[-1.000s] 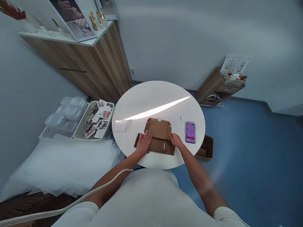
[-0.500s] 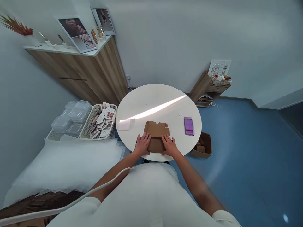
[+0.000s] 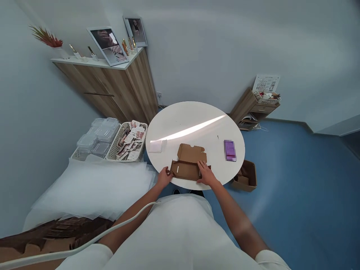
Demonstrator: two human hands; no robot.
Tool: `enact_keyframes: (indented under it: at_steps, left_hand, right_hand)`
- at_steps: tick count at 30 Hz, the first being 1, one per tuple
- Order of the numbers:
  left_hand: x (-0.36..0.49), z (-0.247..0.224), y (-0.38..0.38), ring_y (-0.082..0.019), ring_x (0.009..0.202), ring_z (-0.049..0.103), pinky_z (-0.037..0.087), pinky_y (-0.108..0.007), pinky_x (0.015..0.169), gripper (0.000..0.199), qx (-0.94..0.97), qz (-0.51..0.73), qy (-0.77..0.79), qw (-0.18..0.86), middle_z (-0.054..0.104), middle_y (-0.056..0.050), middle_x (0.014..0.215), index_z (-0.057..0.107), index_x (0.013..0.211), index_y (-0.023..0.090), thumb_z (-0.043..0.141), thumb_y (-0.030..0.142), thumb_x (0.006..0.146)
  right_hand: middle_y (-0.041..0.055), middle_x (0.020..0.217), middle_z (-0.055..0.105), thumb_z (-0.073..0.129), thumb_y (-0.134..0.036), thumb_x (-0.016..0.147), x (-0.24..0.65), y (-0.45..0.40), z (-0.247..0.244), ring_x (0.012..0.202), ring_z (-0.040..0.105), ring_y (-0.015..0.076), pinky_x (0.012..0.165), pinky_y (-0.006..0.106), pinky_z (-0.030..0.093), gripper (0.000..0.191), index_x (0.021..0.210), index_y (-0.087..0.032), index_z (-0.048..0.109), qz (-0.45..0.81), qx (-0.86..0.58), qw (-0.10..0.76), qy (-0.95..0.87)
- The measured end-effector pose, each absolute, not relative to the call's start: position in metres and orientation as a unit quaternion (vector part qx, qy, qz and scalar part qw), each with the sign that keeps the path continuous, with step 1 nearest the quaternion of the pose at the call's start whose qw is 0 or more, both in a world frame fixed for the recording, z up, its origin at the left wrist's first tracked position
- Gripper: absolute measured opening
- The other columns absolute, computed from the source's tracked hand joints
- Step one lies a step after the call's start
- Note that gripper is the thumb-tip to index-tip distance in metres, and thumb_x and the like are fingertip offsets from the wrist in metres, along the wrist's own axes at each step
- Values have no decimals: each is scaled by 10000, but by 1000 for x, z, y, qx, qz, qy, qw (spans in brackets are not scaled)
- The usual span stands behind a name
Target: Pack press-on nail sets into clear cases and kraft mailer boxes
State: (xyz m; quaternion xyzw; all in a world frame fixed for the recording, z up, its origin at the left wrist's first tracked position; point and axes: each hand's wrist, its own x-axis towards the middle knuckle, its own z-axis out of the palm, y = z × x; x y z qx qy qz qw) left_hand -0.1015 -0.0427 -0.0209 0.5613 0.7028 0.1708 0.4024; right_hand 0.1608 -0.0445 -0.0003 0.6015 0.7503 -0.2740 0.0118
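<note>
An unfolded brown cardboard box (image 3: pixel 186 171) lies on the white round table (image 3: pixel 194 120) in front of me, its lid flap (image 3: pixel 192 153) spread out toward the far side. Two short white slots or strips show on its base. At the box's left end, my left hand (image 3: pixel 164 177) has its thumb and fingers closed on the side flap. My right hand (image 3: pixel 206 174) grips the right end, fingers over the side wall and thumb near the front edge, covering part of that end.
On the table, a pale pad (image 3: pixel 155 146) lies left and a purple pixelated packet (image 3: pixel 230 150) right. A carton (image 3: pixel 245 176) stands on the floor at right. Baskets of printed cards (image 3: pixel 129 140) and clear plastic boxes (image 3: pixel 98 135), plus white sheets (image 3: pixel 95 183), are at left.
My left hand has moved from on top of the box out to its left end, uncovering the base. The right hand stays at the right end. The view has shifted slightly.
</note>
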Motion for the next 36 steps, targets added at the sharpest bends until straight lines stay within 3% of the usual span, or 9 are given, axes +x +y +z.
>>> enact_keyframes:
  at_steps: [5, 9, 13, 19, 25, 30, 36]
  left_hand:
    - [-92, -15, -39, -186, 880, 593, 455, -293, 744, 385, 579, 186, 667, 430, 635, -75, 973, 492, 1084, 143, 512, 172, 701]
    - [-80, -7, -46, -168, 888, 581, 450, -279, 755, 464, 622, 182, 622, 439, 592, -83, 1072, 465, 1147, 154, 479, 132, 684]
    - [-70, -1, -49, -203, 980, 537, 426, -292, 789, 468, 676, 139, 602, 402, 575, -104, 1073, 479, 1128, 141, 532, 251, 676]
    - [-70, -4, -36, -214, 919, 573, 416, -287, 705, 341, 672, 82, 632, 377, 620, -122, 986, 533, 995, 131, 365, 364, 812]
    - [-70, -8, -26, -250, 874, 591, 403, -305, 648, 346, 663, -27, 654, 362, 615, -158, 955, 436, 1009, 111, 284, 376, 846]
    - [-74, -9, -16, -262, 893, 586, 402, -317, 667, 233, 662, -55, 656, 360, 602, -170, 961, 405, 1001, 118, 341, 252, 821]
    - [-71, -11, -12, -296, 902, 580, 408, -358, 673, 267, 659, -64, 663, 350, 596, -177, 958, 388, 1035, 129, 361, 273, 811]
  right_hand:
    - [97, 1443, 112, 731, -327, 529, 158, -47, -1, 1327, 29, 270, 1027, 409, 209, 1096, 1378, -201, 48, -285, 614, 2, 736]
    - [99, 1441, 116, 736, -334, 528, 153, -47, 0, 1326, 29, 273, 1024, 408, 215, 1082, 1375, -208, 74, -290, 620, -1, 729]
    - [104, 1433, 143, 748, -315, 515, 148, -46, 0, 1324, 32, 280, 1026, 407, 213, 1061, 1368, -196, 130, -281, 624, 1, 729]
    - [101, 1438, 131, 748, -339, 503, 147, -45, 3, 1324, 27, 283, 1022, 399, 221, 1081, 1370, -188, 120, -273, 615, 10, 740]
    - [106, 1436, 140, 756, -361, 484, 147, -41, 6, 1322, 43, 291, 1016, 416, 224, 1109, 1371, -192, 113, -266, 608, 33, 747]
    - [108, 1436, 138, 756, -392, 482, 145, -41, 8, 1322, 48, 291, 1012, 430, 218, 1121, 1371, -210, 98, -276, 593, 31, 756]
    - [108, 1438, 135, 752, -379, 491, 143, -43, 8, 1322, 55, 289, 1003, 434, 232, 1106, 1370, -206, 104, -266, 598, 24, 756]
